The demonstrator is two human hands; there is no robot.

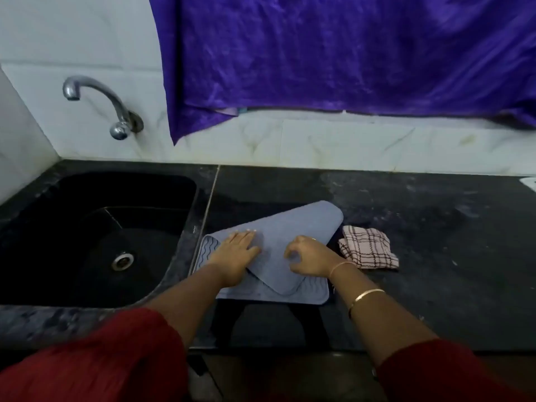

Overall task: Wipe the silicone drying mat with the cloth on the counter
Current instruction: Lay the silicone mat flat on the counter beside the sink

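The grey-blue ribbed silicone drying mat point(278, 256) lies half-folded on the black counter point(435, 227). The left hand point(237, 250) presses flat on the flap, probably pinning it; the right hand point(310, 256), loosely curled, grips nothing. Just right of it, the pink checked cloth point(368, 248) waits untouched.

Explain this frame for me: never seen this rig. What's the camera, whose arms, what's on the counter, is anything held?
There is no robot here. One wide-angle camera worn on a person's head looks forward and down, so the two arms in red sleeves are the wearer's own.

On the dark counter lies a blue-grey silicone drying mat, folded over on itself so its smooth underside faces up; wavy ridges show at the edges. The left hand presses flat on it. The right hand rests on the mat with fingers curled; whether it pinches the mat is unclear. A checked cloth lies untouched just right of the mat. A black sink and a tap sit to the left.
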